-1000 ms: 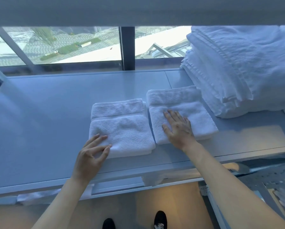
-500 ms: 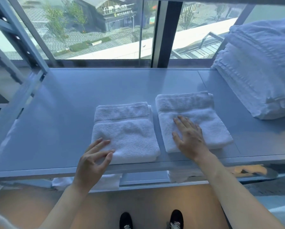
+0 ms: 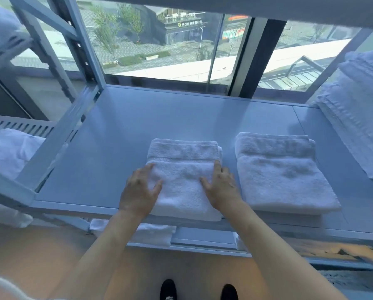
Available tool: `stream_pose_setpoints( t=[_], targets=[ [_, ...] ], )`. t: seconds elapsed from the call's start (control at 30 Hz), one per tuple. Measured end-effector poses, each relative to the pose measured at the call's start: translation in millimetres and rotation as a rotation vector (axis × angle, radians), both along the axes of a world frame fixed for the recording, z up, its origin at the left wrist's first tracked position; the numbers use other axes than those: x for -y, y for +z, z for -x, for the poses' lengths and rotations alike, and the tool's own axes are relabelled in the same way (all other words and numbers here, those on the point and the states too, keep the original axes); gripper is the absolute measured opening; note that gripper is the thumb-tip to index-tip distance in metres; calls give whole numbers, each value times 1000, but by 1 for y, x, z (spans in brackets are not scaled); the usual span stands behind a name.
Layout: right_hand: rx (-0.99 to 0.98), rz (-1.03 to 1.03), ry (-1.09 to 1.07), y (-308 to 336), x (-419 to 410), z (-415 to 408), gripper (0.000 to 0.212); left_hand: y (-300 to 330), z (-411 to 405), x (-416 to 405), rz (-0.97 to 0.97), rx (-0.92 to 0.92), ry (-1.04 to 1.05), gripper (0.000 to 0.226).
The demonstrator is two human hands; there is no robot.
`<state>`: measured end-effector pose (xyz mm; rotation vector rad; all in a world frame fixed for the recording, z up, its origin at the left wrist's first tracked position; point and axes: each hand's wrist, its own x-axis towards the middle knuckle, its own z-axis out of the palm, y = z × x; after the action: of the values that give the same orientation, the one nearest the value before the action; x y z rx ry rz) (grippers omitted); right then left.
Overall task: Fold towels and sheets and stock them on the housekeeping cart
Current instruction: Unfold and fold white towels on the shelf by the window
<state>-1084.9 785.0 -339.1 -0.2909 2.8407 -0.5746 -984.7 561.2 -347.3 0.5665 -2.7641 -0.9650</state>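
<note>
Left towel [image 3: 182, 180] now has right hand [image 3: 221, 187] beside left hand [image 3: 139, 191].

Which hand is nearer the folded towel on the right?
Right. The right hand rests on the left towel, at its edge beside the right towel, with a narrow gap between. The left hand sits at the left towel's far side.

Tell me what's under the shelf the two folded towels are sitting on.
Below the shelf a lower level shows white folded linen poking out under the front edge, beneath the left hand. Farther right a blurred yellowish patch shows. The shelf hides everything farther back.
</note>
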Motion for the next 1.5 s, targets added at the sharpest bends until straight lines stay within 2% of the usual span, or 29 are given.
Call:
stream_pose_setpoints(
  t=[0.1, 0.27, 0.43, 0.7, 0.83, 1.17, 1.5],
  targets=[
    [55, 63, -38, 0, 6, 3, 87, 2, 4, -2, 4, 92, 43, 72],
    [124, 183, -72, 1, 4, 7, 97, 2, -7, 6, -65, 159, 71, 75],
    [177, 425, -81, 3, -2, 11, 90, 3, -29, 0, -191, -8, 104, 67],
    [108, 584, 47, 19, -19, 27, 83, 40, -32, -26, -135, -213, 157, 62],
    [69, 681, 44, 43, -45, 41, 83, 79, -14, -48, -69, -301, 100, 61],
    [-129, 862, -142, 113, -182, 79, 78, 175, 73, -166, -51, -418, -158, 59],
    [-322, 741, -476, 132, -374, 75, 75, 173, 150, -336, -178, -412, -434, 56]
  ],
)
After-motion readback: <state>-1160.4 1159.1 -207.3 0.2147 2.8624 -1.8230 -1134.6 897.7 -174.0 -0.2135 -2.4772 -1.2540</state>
